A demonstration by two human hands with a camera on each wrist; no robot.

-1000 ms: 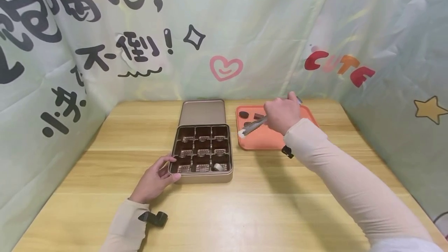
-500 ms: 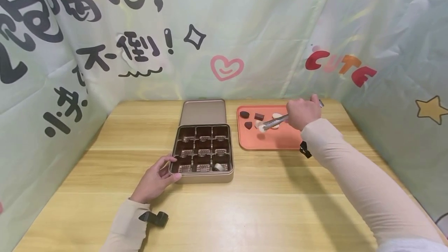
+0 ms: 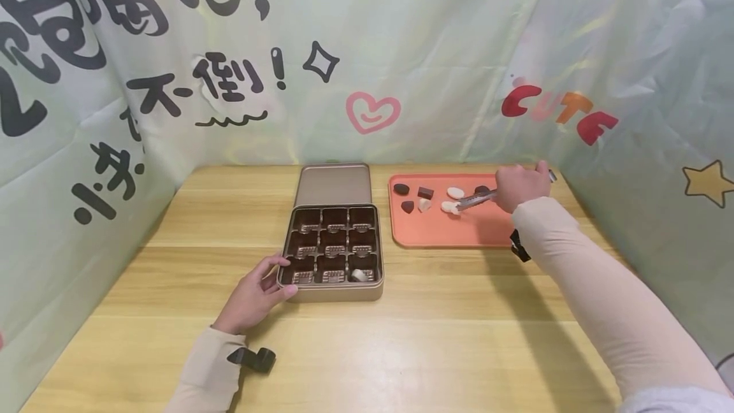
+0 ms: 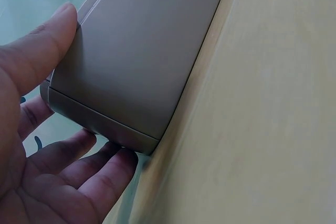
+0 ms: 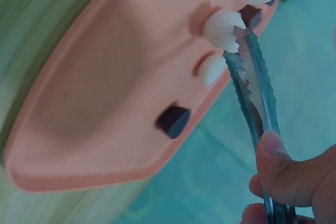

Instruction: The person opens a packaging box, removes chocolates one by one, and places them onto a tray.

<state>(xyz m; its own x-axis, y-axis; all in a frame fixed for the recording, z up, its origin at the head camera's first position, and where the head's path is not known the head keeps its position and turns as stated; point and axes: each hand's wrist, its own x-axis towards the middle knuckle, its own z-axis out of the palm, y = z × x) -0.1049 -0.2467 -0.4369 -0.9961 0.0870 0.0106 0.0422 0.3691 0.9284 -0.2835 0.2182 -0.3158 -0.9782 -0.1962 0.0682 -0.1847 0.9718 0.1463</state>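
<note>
My left hand (image 3: 252, 298) holds the front left corner of a bronze tin box (image 3: 335, 295), thumb on the front wall, fingers at the side in the left wrist view. The box has a brown divided insert, and a white piece (image 3: 359, 275) lies in its front right compartment. My right hand (image 3: 518, 188) grips metal tongs (image 5: 252, 77) over the orange tray (image 3: 441, 231). The tongs' serrated tips overlap a white ridged piece (image 5: 218, 27), apparently a chocolate; whether they pinch it I cannot tell.
Dark pieces (image 3: 401, 189) and pale pieces (image 3: 455, 192) lie along the tray's far half. Another dark piece (image 5: 174, 121) shows in the right wrist view. The tin's lid (image 3: 334, 185) lies behind the box. Printed cloth (image 3: 436, 81) walls the table's back and sides.
My right hand has moved rightward with the tongs, from the tray's left edge to the white pieces near its middle. My left hand and the tin box have stayed in place.
</note>
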